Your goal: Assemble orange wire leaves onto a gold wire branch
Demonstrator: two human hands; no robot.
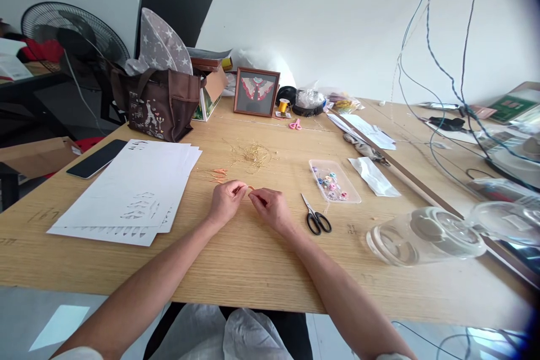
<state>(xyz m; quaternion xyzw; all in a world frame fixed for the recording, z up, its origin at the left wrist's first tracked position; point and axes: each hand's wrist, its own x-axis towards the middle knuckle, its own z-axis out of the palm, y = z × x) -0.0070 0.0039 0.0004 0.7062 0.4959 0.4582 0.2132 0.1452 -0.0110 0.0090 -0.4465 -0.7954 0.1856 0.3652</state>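
Note:
Above the middle of the wooden table [236, 270], my left hand [228, 197] and my right hand [270, 208] are both closed in a pinch, fingertips close together. A short, thin orange strand [251, 188] shows between them; its ends are hidden in the fingers. Just beyond my left hand lie several small orange pieces with thin wire tails [218, 175]. A loose tangle of fine gold wire [255, 154] spreads farther back. Black-handled scissors [317, 220] rest to the right of my right hand, blades slightly apart.
A clear plastic tray [335, 181] of thread bobbins is at the right, near a white paper packet [373, 176] and a clear bottle [422, 236]. Paper sheets [122, 185] and a phone [95, 158] lie left. Behind are a brown bag [164, 104], framed moth-shaped piece [257, 91] and pink scissors [296, 124].

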